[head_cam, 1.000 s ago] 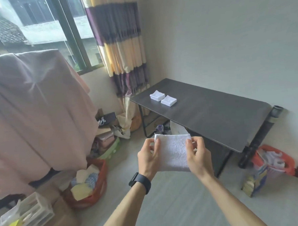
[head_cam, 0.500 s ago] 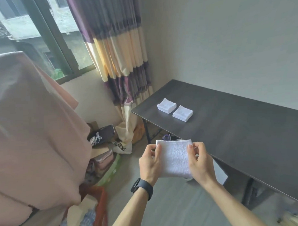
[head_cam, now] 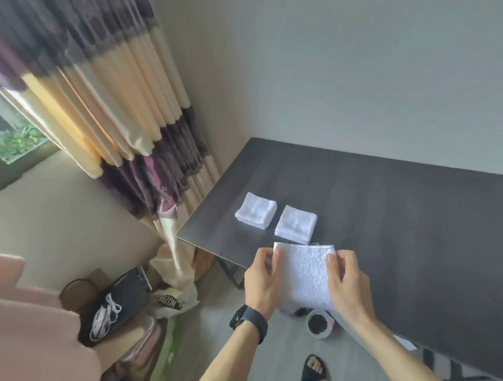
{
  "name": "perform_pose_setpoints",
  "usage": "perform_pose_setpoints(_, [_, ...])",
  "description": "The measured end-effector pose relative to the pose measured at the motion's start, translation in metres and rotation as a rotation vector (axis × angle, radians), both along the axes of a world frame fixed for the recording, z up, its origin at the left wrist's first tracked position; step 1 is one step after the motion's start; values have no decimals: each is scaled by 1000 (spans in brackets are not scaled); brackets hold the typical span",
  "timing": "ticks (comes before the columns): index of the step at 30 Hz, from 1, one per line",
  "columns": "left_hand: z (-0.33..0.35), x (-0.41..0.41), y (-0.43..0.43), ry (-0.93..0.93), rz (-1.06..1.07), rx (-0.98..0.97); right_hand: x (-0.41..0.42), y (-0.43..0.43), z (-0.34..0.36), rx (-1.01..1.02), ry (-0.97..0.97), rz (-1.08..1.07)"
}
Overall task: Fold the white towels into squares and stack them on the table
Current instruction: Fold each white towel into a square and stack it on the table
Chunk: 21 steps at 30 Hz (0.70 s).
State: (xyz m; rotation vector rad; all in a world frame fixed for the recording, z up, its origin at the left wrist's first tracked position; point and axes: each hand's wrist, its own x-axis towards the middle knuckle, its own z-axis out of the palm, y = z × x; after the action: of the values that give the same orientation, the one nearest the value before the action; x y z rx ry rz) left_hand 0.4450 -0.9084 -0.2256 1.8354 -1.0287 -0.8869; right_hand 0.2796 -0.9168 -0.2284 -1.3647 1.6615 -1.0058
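White towel [head_cam: 304, 274] (folded) | left hand [head_cam: 263, 279] pinches edge | right hand [head_cam: 348, 281] pinches opposite edge

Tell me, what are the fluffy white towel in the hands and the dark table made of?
The towel looks like cotton terry, matte white: its surface is bumpy with tiny loops. The table top looks like dark wood-grain laminate, smooth with faint streaks; it might be real wood.

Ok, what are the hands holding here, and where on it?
One folded white towel, held up by both hands: the left hand pinches its left edge near the top, the right hand its right edge near the top.
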Motion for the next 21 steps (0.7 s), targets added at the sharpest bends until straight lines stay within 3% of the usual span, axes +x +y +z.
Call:
perform_pose_setpoints(12, [-70,32,-197,-4,-157,171,33,-180,-68,219,54,-85])
perform_pose_setpoints(21, [-153,49,-298,-140,-369,385,56,-254,-147,418,136,-219])
